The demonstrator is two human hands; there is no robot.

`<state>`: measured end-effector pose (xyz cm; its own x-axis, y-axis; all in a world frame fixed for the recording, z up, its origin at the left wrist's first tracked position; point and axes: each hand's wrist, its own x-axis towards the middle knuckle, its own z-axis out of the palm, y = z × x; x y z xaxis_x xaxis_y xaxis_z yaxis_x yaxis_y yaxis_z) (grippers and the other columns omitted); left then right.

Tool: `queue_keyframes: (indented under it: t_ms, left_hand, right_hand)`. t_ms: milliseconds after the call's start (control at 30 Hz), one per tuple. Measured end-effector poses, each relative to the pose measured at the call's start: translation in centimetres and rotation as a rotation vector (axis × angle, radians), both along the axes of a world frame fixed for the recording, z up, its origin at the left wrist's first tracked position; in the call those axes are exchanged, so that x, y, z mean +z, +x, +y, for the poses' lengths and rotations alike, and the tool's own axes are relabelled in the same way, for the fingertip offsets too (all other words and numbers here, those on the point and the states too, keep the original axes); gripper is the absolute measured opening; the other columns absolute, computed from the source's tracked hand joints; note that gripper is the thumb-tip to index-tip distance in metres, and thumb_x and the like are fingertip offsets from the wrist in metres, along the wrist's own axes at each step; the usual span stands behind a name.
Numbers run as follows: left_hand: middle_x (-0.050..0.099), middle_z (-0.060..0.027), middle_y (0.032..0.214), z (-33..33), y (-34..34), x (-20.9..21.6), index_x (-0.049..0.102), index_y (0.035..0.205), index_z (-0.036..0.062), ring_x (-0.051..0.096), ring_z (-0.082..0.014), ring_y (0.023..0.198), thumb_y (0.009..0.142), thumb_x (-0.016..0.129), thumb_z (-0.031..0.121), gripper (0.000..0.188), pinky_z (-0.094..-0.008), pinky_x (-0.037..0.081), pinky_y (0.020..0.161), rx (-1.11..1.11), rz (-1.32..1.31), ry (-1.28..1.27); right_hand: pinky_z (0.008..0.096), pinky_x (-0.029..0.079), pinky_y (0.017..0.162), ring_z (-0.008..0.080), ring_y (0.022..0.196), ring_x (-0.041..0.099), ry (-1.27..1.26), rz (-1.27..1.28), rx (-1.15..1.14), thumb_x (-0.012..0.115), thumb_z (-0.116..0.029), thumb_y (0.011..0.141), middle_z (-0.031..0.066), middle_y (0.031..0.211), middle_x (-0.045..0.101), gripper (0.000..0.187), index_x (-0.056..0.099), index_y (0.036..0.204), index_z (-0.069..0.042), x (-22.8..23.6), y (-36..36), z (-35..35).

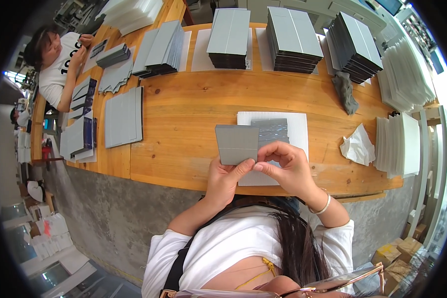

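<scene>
My left hand [222,180] grips a flat grey rectangular panel [237,138] at its lower end, thumb on the front face. The panel is held upright above the table's near edge, and a thin pale line crosses it. At its lower right corner, my right hand [289,168] is closed in a pinch, thumb and index finger together beside my left thumb. Whatever lies between those fingertips is hidden. Behind my right hand, a shiny grey piece [270,130] rests on a white ribbed board [299,131].
Tall stacks of grey panels [231,32] line the table's far side. More panels [124,116] lie at left, where a co-worker [59,64] sits. To the right are a dark grey cloth [345,92], crumpled white paper [358,145] and white sheet stacks [405,74].
</scene>
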<state>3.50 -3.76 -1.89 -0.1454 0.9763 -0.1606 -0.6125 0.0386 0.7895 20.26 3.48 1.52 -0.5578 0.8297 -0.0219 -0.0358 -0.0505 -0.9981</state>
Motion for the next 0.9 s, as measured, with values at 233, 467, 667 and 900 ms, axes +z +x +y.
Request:
queue_keyframes:
  t_ms: [233, 467, 667, 900]
  left_hand:
    - [0.071, -0.0038, 0.109, -0.2, -0.5, 0.3, 0.067, 0.115, 0.0024, 0.065, -0.0096, 0.099, 0.094, 0.072, 0.005, 0.021, -0.0258, 0.052, 0.087, -0.049, 0.114, 0.013]
    - [0.071, -0.0038, 0.108, 0.1, -0.1, 0.5, 0.067, 0.114, 0.0000, 0.064, -0.0077, 0.099, 0.095, 0.072, 0.007, 0.022, -0.0240, 0.052, 0.083, 0.025, 0.229, 0.043]
    - [0.071, -0.0029, 0.105, 0.1, -0.3, 0.7, 0.068, 0.112, 0.0003, 0.063, -0.0063, 0.094, 0.094, 0.073, 0.007, 0.020, -0.0224, 0.050, 0.077, 0.014, 0.340, 0.090]
    - [0.072, -0.0051, 0.107, 0.2, -0.5, 0.4, 0.068, 0.113, 0.0001, 0.066, -0.0098, 0.096, 0.093, 0.072, 0.003, 0.020, -0.0252, 0.055, 0.085, -0.097, 0.162, 0.019]
  right_hand:
    - [0.0276, 0.055, 0.087, 0.0120, 0.094, 0.065, -0.112, 0.043, -0.040, 0.073, 0.003, 0.090, 0.0063, 0.100, 0.068, 0.018, 0.065, 0.106, 0.006, -1.2, 0.1, -0.6]
    - [0.0273, 0.055, 0.086, 0.0127, 0.093, 0.066, -0.074, 0.085, -0.087, 0.074, 0.002, 0.090, 0.0072, 0.102, 0.068, 0.018, 0.066, 0.106, 0.007, -1.6, -0.1, -0.8]
    - [0.0270, 0.055, 0.087, 0.0124, 0.096, 0.065, -0.129, 0.115, -0.070, 0.071, 0.003, 0.091, 0.0068, 0.101, 0.068, 0.015, 0.066, 0.105, 0.007, -1.5, 0.1, -0.9]
    - [0.0269, 0.053, 0.088, 0.0115, 0.095, 0.064, -0.255, 0.127, -0.027, 0.070, 0.002, 0.093, 0.0054, 0.100, 0.067, 0.016, 0.063, 0.107, 0.006, -1.3, 0.7, -0.7]
